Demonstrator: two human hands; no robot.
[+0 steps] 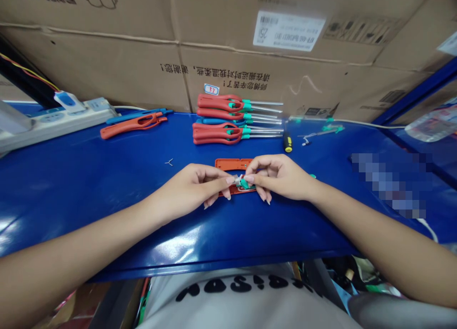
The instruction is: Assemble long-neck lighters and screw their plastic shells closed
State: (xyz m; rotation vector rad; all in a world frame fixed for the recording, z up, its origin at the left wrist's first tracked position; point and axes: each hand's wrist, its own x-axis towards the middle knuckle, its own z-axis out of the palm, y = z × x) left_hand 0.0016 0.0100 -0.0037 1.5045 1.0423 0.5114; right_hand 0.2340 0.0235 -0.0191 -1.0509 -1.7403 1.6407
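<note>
My left hand (194,188) pinches a small silvery-white part (237,180) between thumb and index finger. The fingers of my right hand (280,176) close on a small green part (244,183) right beside it. Both hands are over an open red lighter handle shell (233,190) on the table; a thin white wire lies in it, and the right fingers hide its right end. Just behind lies the matching orange half shell (232,164), its right end covered by my right hand. A few tiny screws (169,162) are scattered to the left.
Several red long-nosed lighters (217,134) are stacked at the back of the blue table (214,238). A black-and-yellow screwdriver (287,142) lies to their right. Loose orange and blue shells (132,125) rest near a power strip (53,124). Cardboard boxes (143,57) wall the back.
</note>
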